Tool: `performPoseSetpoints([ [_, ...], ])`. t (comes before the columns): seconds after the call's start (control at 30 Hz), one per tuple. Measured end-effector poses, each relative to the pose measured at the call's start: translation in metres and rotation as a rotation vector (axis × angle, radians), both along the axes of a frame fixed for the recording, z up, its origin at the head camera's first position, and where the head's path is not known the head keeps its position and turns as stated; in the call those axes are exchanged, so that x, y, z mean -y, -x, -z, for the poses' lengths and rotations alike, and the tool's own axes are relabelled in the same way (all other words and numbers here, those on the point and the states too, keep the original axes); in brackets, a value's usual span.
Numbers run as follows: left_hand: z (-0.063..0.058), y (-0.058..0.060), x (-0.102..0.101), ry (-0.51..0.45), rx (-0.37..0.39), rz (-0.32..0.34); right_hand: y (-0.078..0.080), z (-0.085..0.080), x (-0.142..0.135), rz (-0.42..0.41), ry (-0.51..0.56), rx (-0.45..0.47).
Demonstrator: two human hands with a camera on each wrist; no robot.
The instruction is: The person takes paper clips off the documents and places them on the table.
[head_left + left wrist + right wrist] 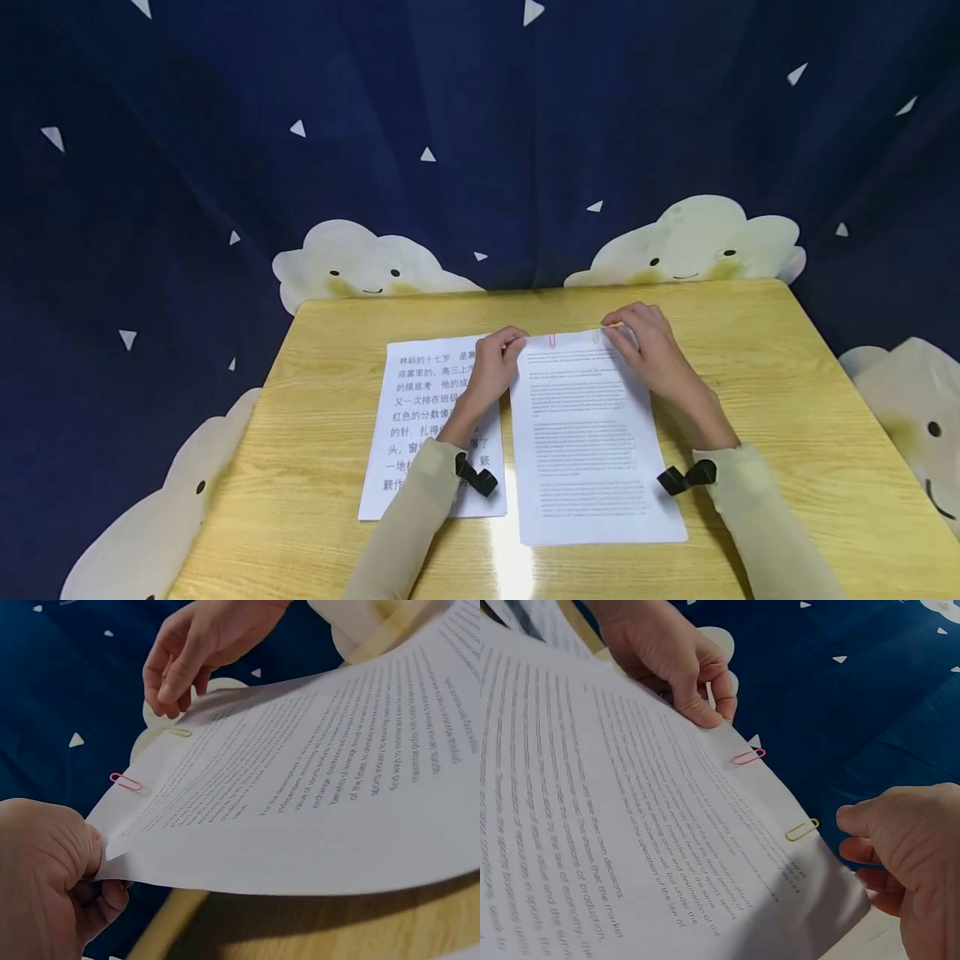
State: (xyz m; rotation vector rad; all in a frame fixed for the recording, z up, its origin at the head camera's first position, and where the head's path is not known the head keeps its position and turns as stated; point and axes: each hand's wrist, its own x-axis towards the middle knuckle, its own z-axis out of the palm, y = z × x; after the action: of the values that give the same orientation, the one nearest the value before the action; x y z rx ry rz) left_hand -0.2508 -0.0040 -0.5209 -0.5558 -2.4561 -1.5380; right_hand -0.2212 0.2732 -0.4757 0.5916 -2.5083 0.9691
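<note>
A stack of printed paper (592, 442) with small English text is tilted up at its far edge, off the wooden table. My left hand (491, 367) pinches its far left corner between thumb and fingers, the thumb on the printed side. A pink paper clip (748, 757) and a yellow paper clip (802, 829) sit on the top edge, the pink one nearer my left hand. By the far right corner is my right hand (656, 354), its fingers loosely bent. Its thumb stands apart from the yellow clip, while its lower fingers (881, 881) overlap the paper's edge.
To the left, a second stack of paper (420, 417) with large Chinese characters lies on the wooden table (300, 500), partly under my left forearm. Behind the table hangs a dark blue curtain (480, 100) with clouds and white triangles.
</note>
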Motion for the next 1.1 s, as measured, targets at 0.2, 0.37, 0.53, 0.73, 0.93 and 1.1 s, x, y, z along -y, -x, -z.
performPoseSetpoints([
  [0.2, -0.01, -0.006, 0.002, -0.012, 0.045, 0.025, -0.003, -0.003, 0.001, 0.004, -0.025, -0.015],
  [0.37, -0.016, -0.009, 0.002, -0.022, 0.054, 0.042, -0.007, -0.01, 0.001, -0.021, -0.023, 0.027],
  [0.53, -0.016, -0.009, 0.002, -0.022, 0.033, 0.055, -0.009, -0.015, 0.001, -0.019, -0.034, 0.054],
  [0.73, -0.021, -0.01, 0.002, -0.012, 0.04, 0.065, -0.011, -0.022, 0.002, -0.027, -0.062, 0.075],
  [0.93, -0.023, -0.013, 0.0, -0.006, 0.04, 0.089, -0.013, -0.024, 0.001, -0.045, -0.081, 0.105],
  [1.1, -0.023, -0.014, -0.001, 0.006, 0.041, 0.095, -0.015, -0.023, -0.001, -0.033, -0.084, 0.13],
])
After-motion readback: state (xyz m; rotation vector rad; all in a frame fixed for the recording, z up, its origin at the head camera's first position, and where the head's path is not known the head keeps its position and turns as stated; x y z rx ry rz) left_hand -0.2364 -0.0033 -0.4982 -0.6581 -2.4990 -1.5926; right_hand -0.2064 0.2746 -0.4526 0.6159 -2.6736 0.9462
